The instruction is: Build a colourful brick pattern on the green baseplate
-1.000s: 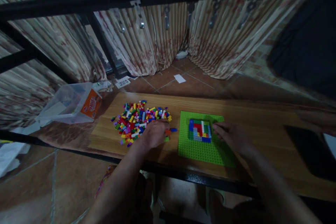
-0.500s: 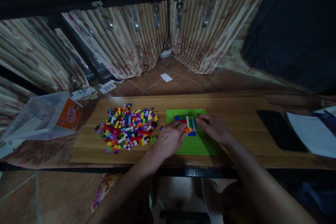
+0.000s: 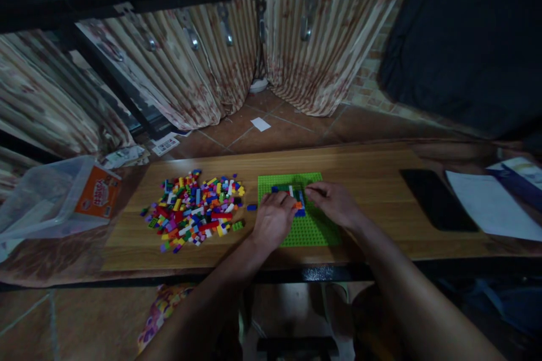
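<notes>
Holds the left hand [image 3: 274, 220] curved low over the green baseplate [image 3: 315, 231], hiding the left part of the block build [image 3: 300, 196]; pinches an orange brick [image 3: 298, 205] at the fingertips, right at the build; cannot tell whether already seated on the studs or merely touching them; holds the right hand [image 3: 334, 203] just beside the build's right edge, with thumb and fingers drawn together; cannot tell from here whether gripping anything between them.

Has the build on the baseplate, toward the far side, with blue, green and white bricks visible between the hands; has the baseplate flat on a wooden table [image 3: 368, 180]; shows to its left a loose heap of mixed bricks [image 3: 190, 214], chiefly in red, yellow, blue, white and purple; shows a single blue brick [image 3: 252, 207] between heap and baseplate, and a green brick [image 3: 238, 225] just beside the heap; shows at right, well apart from the hands, a flat black object [image 3: 438, 200] and white paper [image 3: 491, 203]; includes, past the table's left end, a clear plastic box [image 3: 46, 208] with an orange label [image 3: 99, 192]; includes striped curtains [image 3: 313, 67] beyond.
</notes>
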The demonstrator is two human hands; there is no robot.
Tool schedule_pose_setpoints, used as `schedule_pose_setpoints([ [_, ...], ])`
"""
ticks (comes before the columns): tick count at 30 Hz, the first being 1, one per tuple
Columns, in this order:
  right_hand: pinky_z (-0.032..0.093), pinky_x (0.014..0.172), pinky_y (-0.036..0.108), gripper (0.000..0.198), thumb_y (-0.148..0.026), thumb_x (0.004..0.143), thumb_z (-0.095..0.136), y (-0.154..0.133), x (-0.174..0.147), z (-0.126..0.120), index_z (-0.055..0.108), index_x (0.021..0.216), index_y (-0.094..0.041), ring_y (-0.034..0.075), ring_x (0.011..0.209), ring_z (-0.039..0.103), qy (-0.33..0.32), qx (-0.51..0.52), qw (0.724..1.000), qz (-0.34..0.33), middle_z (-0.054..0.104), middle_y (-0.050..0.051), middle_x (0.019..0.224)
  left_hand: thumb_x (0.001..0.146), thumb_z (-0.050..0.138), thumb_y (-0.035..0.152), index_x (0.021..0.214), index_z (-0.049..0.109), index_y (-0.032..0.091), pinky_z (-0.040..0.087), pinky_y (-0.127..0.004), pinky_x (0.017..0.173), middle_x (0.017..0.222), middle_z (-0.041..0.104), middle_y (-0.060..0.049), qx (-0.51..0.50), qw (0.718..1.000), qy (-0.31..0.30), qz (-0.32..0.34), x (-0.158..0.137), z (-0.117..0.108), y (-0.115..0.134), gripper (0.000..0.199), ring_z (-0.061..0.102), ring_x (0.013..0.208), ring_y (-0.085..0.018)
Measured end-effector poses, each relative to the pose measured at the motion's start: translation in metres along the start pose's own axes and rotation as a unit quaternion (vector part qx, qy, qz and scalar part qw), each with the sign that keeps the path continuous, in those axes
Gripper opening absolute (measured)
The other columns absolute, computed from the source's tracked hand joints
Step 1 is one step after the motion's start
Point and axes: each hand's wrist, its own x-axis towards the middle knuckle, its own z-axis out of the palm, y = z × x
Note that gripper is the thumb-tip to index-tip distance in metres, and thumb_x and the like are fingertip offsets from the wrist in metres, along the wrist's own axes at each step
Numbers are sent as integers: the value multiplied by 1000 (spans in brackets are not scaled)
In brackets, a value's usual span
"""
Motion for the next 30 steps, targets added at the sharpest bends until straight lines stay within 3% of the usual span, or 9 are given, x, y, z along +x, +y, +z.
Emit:
schedule_pose_setpoints([
  [12,47,72,32,24,-38,79,61,-4,-5,9,71,90,-19,20,79,66,-33,-24,999,28,74,6,88,92,48,29,94,59,19,43,-39,83,98,61,-6,5,999,38,-3,-3,1,1,15,56,91,-22],
  [30,48,73,32,23,-36,79,62,-8,-6,9,72,92,-20,20,80,67,-34,-24,998,43,74,5,89,90,48,23,93,55,16,43,-39,87,98,58,-8,-16,1000,14,-14,2,2,0,9,55,93,-22],
])
